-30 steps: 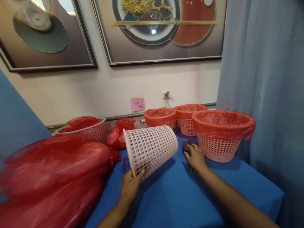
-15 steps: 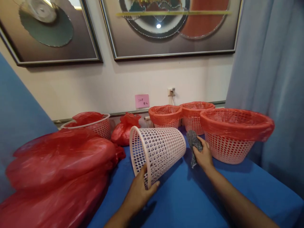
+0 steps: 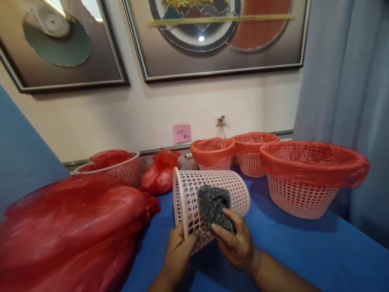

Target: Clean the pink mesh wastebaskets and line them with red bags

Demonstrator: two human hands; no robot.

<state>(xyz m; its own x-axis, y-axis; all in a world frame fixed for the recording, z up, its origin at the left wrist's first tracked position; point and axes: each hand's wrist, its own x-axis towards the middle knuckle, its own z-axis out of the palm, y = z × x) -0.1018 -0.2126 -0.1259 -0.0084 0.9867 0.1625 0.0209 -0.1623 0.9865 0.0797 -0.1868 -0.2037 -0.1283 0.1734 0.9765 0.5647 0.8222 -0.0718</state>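
Observation:
My left hand (image 3: 180,248) grips the rim of a pale pink perforated basket (image 3: 231,191) that lies tilted on its side over the blue table (image 3: 291,251), its open mouth toward the left. My right hand (image 3: 236,240) is closed on a dark grey cloth (image 3: 213,205) and presses it against the basket's outer wall near the rim.
Three pink baskets lined with red bags stand at the back right, the nearest and largest one (image 3: 313,174) beside the grey curtain (image 3: 349,81). A heap of red plastic bags (image 3: 69,227) fills the left, with another basket (image 3: 121,167) and a knotted red bag (image 3: 160,173) behind.
My right hand lifted the grey cloth from the table near the large lined basket and brought it left onto the basket's side. My left hand kept hold of the rim.

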